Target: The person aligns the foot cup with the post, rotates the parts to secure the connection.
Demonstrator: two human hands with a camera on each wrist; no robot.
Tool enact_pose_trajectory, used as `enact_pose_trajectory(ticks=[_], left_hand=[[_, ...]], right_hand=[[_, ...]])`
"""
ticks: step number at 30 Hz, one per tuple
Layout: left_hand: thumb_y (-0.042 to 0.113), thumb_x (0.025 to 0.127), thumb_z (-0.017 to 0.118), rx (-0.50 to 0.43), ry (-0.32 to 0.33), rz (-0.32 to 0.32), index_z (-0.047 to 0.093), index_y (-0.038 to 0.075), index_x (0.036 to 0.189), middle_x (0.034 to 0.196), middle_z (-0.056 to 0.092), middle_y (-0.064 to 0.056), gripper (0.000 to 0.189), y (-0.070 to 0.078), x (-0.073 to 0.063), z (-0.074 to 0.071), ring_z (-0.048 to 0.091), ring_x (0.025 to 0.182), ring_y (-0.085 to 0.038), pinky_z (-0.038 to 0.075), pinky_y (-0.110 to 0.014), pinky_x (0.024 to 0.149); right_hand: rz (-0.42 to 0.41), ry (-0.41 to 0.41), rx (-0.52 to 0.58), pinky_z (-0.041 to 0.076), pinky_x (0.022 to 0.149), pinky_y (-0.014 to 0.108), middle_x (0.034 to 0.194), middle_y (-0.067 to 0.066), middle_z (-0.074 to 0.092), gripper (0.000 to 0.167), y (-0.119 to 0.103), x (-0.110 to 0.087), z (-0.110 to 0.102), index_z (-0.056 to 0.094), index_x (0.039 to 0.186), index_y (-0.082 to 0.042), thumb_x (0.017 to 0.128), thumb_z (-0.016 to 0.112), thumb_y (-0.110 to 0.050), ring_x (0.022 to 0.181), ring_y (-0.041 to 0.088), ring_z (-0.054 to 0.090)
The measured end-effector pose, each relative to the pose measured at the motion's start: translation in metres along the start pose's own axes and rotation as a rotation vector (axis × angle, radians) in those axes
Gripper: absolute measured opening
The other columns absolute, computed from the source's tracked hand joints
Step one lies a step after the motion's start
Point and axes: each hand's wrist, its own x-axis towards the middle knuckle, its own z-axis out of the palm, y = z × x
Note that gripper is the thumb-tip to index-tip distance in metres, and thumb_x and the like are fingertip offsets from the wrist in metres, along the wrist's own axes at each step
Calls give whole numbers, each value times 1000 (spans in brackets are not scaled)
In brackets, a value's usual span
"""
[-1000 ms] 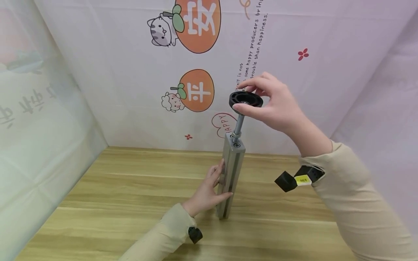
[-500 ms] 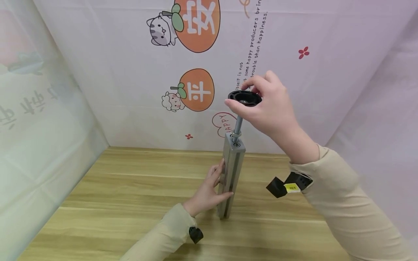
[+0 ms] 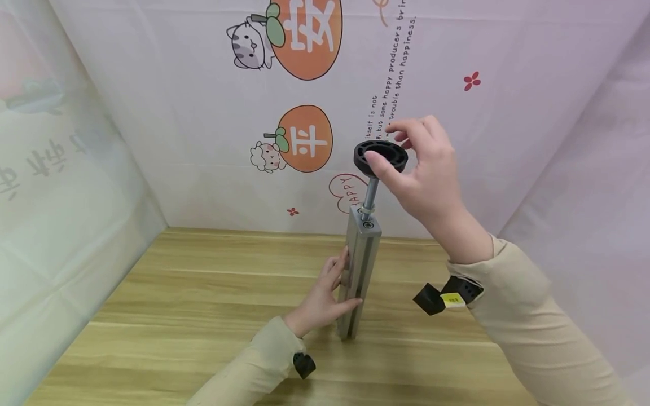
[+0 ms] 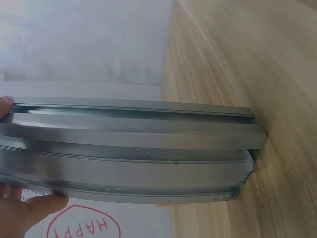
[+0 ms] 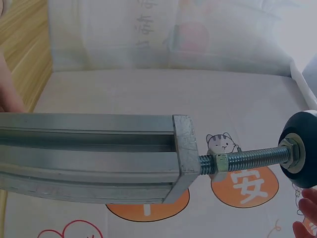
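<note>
Above the metal bar (image 3: 359, 265), upright on the worktop (image 3: 416, 352), the black disc (image 3: 389, 151) lies just L of your R hand (image 3: 434, 175), thumb & fingers spread loosely round it; your L hand (image 3: 319, 299) grips the bar, farther off.

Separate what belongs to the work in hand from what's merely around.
Part of the work:
left hand, gripping the metal profile
right hand, at the black disc
threaded rod and nut
wooden tabletop, beneath the profile

Merely around:
printed cloth
wrist cameras
Nothing loose is visible.
</note>
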Motion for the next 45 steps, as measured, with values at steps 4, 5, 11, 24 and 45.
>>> enact_pose_trajectory(ticks=[4, 5, 11, 24, 45], left_hand=[[-5, 79, 71, -7, -3, -2, 0, 31, 153, 131, 32, -19, 108, 1, 0, -1, 40, 120, -28, 41, -54, 100], [-4, 79, 71, -7, -4, -1, 1, 30, 153, 131, 32, -18, 108, 1, 0, -1, 40, 120, -28, 42, -55, 100], [-4, 80, 71, -4, -9, -7, 0, 28, 153, 131, 31, -19, 106, 1, 0, -2, 39, 121, -28, 40, -56, 100], [-4, 79, 71, 7, -2, -9, -2, 34, 152, 132, 32, -18, 110, 1, 0, -2, 40, 120, -28, 41, -54, 100], [-3, 80, 71, -7, 5, -33, 1, 34, 152, 131, 32, -17, 108, 2, -1, 0, 40, 121, -29, 40, -58, 99]], right_hand=[[129, -42, 268, 40, 85, 26, 102, 5, 56, 35, 9, -2, -2, 60, 112, 1, 88, 51, -22, 94, 17, 51], [163, -51, 361, 40, 86, 25, 103, 1, 56, 31, 12, -2, -2, 61, 111, -2, 90, 47, -20, 95, 15, 51], [264, -143, 830, 40, 93, 29, 102, 1, 60, 27, 27, -4, 0, 61, 111, -13, 91, 44, -15, 94, 12, 56], [264, -400, 1445, 41, 96, 32, 127, 10, 50, 38, 35, -8, 12, 56, 122, -12, 88, 40, -16, 112, 26, 49], [183, -423, 1508, 41, 94, 30, 128, 12, 50, 34, 38, -8, 18, 59, 117, -12, 85, 49, -16, 113, 24, 45]])
